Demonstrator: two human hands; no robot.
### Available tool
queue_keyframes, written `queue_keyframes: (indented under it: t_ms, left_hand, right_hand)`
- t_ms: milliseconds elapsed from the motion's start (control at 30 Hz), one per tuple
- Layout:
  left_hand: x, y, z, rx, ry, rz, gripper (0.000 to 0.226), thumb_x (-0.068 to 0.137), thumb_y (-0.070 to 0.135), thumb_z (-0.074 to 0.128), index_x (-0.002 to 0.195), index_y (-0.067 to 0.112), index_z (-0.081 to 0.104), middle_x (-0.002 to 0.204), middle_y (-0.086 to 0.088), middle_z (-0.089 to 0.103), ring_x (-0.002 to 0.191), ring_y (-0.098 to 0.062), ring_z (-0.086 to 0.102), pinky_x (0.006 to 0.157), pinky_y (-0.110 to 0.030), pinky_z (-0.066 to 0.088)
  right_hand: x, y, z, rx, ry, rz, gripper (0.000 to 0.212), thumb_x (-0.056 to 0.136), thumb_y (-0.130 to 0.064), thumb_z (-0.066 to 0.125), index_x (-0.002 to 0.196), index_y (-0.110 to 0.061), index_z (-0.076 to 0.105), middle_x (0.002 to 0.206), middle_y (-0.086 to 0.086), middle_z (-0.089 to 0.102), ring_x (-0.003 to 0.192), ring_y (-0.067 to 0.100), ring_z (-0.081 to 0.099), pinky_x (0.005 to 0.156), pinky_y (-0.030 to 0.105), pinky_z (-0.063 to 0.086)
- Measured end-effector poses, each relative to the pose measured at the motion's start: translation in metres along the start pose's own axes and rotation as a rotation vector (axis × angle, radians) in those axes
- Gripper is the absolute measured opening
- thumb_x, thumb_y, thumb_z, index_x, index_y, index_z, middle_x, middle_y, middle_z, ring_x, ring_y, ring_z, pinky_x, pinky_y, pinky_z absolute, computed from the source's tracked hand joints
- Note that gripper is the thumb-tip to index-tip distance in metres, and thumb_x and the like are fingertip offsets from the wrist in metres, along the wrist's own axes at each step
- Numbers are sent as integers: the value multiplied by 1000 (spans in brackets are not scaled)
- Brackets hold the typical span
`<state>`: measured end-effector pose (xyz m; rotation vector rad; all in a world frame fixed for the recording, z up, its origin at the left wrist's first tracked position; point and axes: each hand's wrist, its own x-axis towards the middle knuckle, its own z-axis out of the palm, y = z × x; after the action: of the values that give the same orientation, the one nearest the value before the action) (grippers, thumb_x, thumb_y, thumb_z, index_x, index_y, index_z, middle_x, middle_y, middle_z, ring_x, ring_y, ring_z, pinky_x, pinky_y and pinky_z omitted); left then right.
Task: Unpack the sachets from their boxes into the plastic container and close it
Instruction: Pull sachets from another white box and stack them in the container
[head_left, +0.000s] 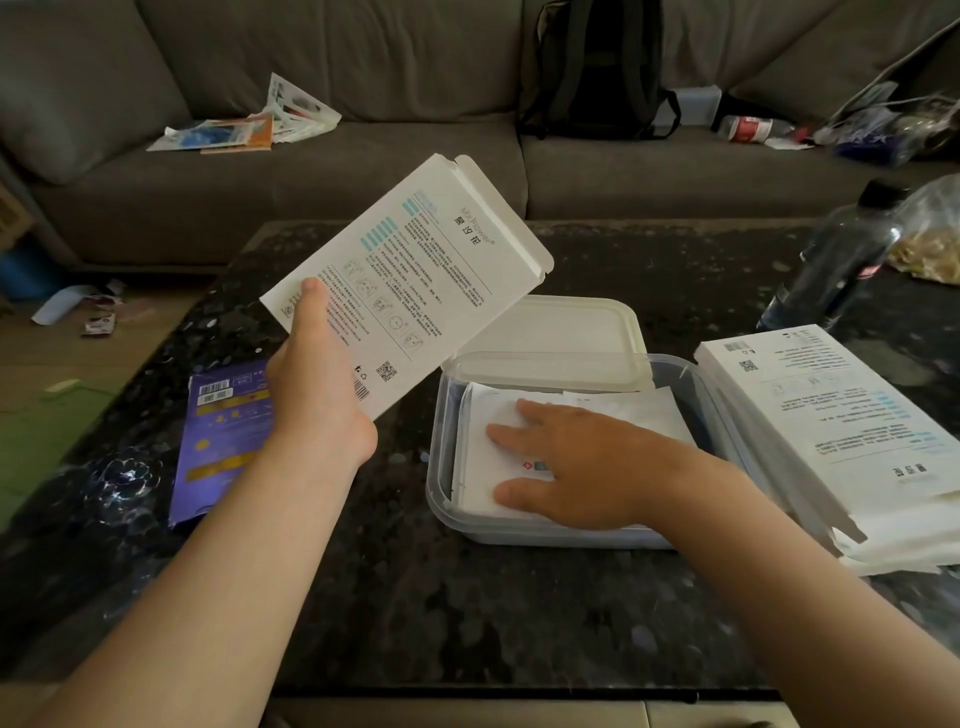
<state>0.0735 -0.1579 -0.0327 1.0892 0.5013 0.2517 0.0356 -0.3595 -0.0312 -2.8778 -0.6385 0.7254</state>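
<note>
Now the left grip (317, 384) clasps an opened box (410, 280), raised above the surface (467, 623); the right grip (566, 462) lies flat, fingers straight, on sachets (483, 467) inside the open container (441, 499).

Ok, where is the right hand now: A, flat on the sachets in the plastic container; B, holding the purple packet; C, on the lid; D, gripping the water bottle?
A: the right hand lies flat on the white sachets inside the plastic container; the left hand holds the white box.
</note>
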Motion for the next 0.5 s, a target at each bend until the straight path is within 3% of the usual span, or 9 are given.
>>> queue_keyframes:
  t_ms: [200, 500]
  left_hand:
    - [-2, 0, 2, 8, 16, -5, 31, 101, 57, 58, 111, 32, 73, 96, 13, 82, 82, -10, 80, 75, -36, 63]
    - [-2, 0, 1, 27, -2, -3, 32, 101, 59, 57, 115, 35, 72, 100, 11, 82, 86, -11, 80, 85, -41, 64]
  right_hand:
    - [1, -3, 0, -1, 80, 10, 73, 92, -69, 44, 156, -39, 23, 166, -4, 15, 151, 24, 20, 121, 45, 23]
    - [11, 1, 5, 131, 65, -48, 75, 92, -65, 51, 156, -44, 19, 168, -8, 3, 155, 14, -1, 123, 41, 8]
